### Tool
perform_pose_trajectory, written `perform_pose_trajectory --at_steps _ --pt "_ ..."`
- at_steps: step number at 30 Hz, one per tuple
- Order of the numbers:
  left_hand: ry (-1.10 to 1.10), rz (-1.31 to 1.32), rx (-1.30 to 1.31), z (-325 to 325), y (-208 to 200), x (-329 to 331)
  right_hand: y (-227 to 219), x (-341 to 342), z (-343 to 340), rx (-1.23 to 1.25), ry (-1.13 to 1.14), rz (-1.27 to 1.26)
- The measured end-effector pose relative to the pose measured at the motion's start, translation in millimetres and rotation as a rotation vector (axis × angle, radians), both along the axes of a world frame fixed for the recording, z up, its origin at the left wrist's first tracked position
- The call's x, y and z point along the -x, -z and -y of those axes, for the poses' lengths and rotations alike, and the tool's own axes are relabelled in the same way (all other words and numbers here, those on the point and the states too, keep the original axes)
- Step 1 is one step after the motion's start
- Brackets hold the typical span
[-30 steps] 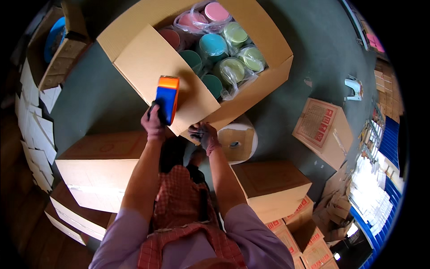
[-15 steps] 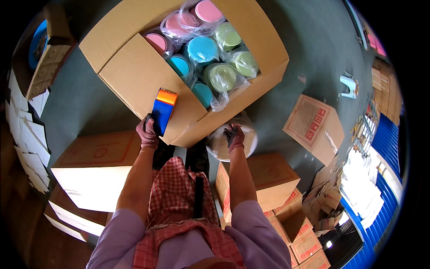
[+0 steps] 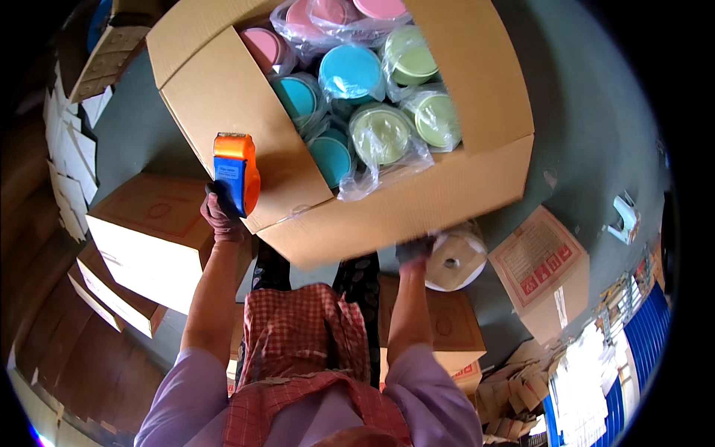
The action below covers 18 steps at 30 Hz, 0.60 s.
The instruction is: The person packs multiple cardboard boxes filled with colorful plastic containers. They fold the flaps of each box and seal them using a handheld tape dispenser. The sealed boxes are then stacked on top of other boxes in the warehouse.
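My left hand (image 3: 223,216), in a dark reddish glove, is closed round an orange and blue tape dispenser (image 3: 237,175), held over the left flap of a large cardboard box (image 3: 246,104). My gloved right hand (image 3: 415,251) is at the lower edge of the box's near flap (image 3: 402,208); its fingers are blurred and partly hidden, so their grip is unclear. Inside the open box stand several round containers in clear plastic bags: pink ones (image 3: 261,49), blue ones (image 3: 350,72) and green ones (image 3: 381,135).
Beside my right hand is a round, white-rimmed thing (image 3: 465,249) with a brown top and central hole. Cartons stand at the left (image 3: 145,249), the right (image 3: 540,261) and below my right arm (image 3: 447,324). A small pale stool (image 3: 624,220) stands farther right.
My left hand has turned the tape dispenser more upright and moved it slightly left. My right hand has moved from above the round thing to the near flap's edge, and that flap shows wider.
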<state>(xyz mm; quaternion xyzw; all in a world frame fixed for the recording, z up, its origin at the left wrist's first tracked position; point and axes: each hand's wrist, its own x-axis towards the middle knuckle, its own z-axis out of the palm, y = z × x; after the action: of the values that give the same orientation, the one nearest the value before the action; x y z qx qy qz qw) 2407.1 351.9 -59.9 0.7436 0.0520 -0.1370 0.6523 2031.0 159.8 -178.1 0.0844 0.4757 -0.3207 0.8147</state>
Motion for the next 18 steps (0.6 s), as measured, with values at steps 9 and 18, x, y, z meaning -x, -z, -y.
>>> perform_pose_trajectory --at_steps 9,18 --pt "-0.265 -0.067 0.002 45.9 -48.7 -44.4 -165.7 -104.6 49.4 -0.013 -0.166 0.074" --pt "-0.365 -0.223 0.033 -12.7 -27.3 -256.6 -116.2 -277.6 134.1 0.08 -0.734 -0.183"
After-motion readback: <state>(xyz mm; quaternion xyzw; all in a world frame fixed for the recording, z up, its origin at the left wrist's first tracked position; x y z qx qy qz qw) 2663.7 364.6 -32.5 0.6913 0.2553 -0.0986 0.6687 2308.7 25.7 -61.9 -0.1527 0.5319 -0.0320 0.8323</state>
